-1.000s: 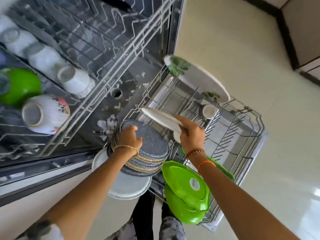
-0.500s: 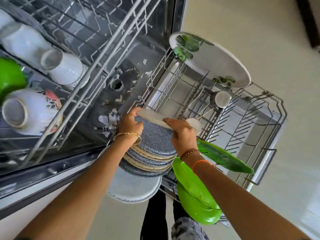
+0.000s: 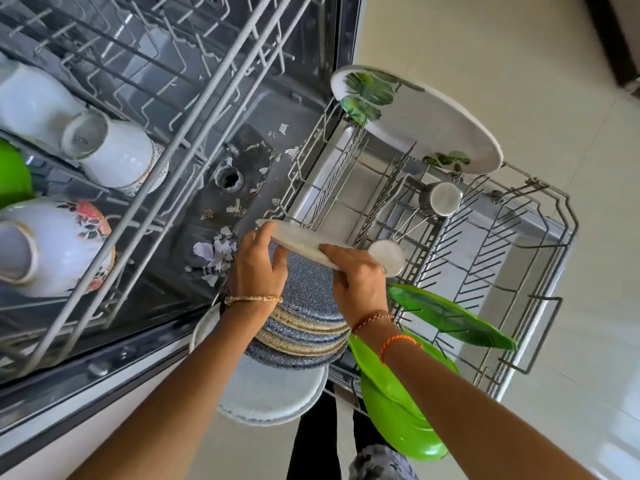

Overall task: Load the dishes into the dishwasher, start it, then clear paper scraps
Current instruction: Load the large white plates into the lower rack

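Both hands are now on the thin white round plate (image 3: 304,242). A second ago the right hand (image 3: 356,275) alone was carrying it over the rack; the left hand (image 3: 258,268), then resting on the stack of speckled blue-grey plates (image 3: 304,323), is now pinching the plate's left rim, while the right hand's grip is curling over its near edge. The plate is hovering edge-on above the stack, at the near-left corner of the grey wire lower rack (image 3: 540,292); it is likely being steered into a slot, so loading is partway.

Around: a large white leaf-printed plate (image 3: 426,123) is standing at the rack's far end, bright green plastic dishes (image 3: 398,403) nearer. White cups (image 3: 114,154) are sitting in the upper rack. Torn paper scraps (image 3: 214,254) are littering the dishwasher floor, not yet cleared. The tines and crowding stack are narrowing the gap.
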Demonstrator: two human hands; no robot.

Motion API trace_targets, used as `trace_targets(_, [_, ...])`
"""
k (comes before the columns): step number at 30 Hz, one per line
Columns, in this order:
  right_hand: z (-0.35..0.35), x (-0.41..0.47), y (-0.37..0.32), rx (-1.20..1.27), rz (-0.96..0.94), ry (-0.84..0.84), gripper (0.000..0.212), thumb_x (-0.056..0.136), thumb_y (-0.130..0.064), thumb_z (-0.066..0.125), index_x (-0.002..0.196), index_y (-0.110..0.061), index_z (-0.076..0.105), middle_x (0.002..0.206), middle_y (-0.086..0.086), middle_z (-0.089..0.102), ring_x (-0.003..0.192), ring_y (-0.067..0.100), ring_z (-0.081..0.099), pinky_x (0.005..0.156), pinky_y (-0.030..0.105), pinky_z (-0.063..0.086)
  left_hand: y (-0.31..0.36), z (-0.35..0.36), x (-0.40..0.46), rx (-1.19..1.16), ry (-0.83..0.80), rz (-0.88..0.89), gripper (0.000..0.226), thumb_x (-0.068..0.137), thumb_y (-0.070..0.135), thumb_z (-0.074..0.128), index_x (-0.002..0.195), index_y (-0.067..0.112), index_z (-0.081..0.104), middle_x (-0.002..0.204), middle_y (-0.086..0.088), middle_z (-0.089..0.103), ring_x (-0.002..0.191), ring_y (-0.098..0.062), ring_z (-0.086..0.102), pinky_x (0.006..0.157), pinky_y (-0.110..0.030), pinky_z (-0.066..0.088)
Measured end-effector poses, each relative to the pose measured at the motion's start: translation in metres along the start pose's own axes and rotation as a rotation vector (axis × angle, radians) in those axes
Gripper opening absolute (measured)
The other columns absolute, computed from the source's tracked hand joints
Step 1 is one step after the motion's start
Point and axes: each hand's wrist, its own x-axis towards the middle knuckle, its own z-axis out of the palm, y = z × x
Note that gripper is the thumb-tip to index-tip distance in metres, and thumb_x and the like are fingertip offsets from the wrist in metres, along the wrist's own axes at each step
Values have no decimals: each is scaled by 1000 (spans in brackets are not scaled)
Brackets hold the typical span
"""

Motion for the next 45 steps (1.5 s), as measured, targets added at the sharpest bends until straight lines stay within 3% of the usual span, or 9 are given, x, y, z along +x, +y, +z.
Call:
trace_targets(7, [-1, -17, -32, 57, 19, 120, 46, 67, -2, 38, 97, -8, 72, 86, 7, 73, 77, 28, 68, 70, 50, 54, 1, -17, -10, -20, 102, 141, 36, 80, 28, 33, 114, 22, 41, 105, -23, 59, 95, -41, 58, 74, -47, 53])
trace_targets(16, [-6, -18, -8, 44, 10, 90, 53, 58, 11, 42, 98, -6, 72, 87, 9, 73, 79, 30, 68, 70, 51, 53, -3, -12, -6, 36, 15, 208, 29, 84, 17, 44, 112, 22, 41, 104, -21, 63, 93, -36, 62, 76, -44, 53])
trace_targets(19, [-2, -22, 4, 26, 12, -35, 48, 63, 14, 55, 103, -7, 71, 97, 10, 71, 86, 33, 66, 73, 53, 53, -6, -4, -4, 112, -83, 188, 38, 80, 6, 51, 117, 15, 47, 103, -25, 60, 91, -41, 60, 74, -47, 52])
trace_targets(23, [1, -24, 17, 6, 165, -512, 50, 82, -17, 68, 129, -17, 54, 133, 9, 53, 124, 27, 45, 108, 38, 34, -16, 2, -1, 428, -332, 4, 51, 89, 12, 52, 137, 6, 36, 134, -18, 39, 120, -33, 40, 97, -40, 41])
trace_targets(29, [4, -24, 19, -18, 152, -539, 47, 85, -24, 64, 131, -23, 53, 136, 2, 51, 126, 22, 44, 107, 37, 36, -25, -4, -3, 395, -231, 0, 51, 86, 2, 50, 136, 4, 42, 140, -15, 41, 124, -34, 38, 102, -40, 33])
trace_targets(33, [3, -26, 24, 39, 219, -499, 49, 82, -34, 66, 128, -23, 55, 133, -4, 53, 124, 15, 46, 105, 24, 32, -25, 0, -6, 327, -211, -9, 48, 84, -2, 48, 132, 0, 46, 141, -17, 41, 126, -34, 38, 106, -43, 32])
trace_targets(37, [-4, -30, 25, 51, 198, -367, 57, 79, -57, 49, 118, -18, 63, 119, 1, 63, 109, 21, 56, 94, 31, 44, -19, 0, -10, 234, -81, 61, 40, 78, -7, 54, 117, -6, 56, 123, -25, 55, 111, -42, 52, 92, -49, 43])
trace_targets(40, [-9, -33, 26, 61, 97, -145, 45, 79, -49, 44, 99, -13, 64, 96, 1, 64, 84, 21, 61, 73, 34, 51, -15, -2, -16, 168, 72, 236, 32, 76, -4, 53, 108, -5, 58, 102, -25, 62, 91, -41, 60, 76, -46, 51])
trace_targets(45, [-31, -27, 23, 19, -6, 109, 19, 77, -34, 49, 85, -21, 37, 81, 0, 42, 64, 16, 44, 56, 25, 36, 0, -11, -28, 156, 27, 527, 26, 83, 12, 37, 108, 11, 46, 99, -16, 61, 82, -28, 64, 67, -28, 55])
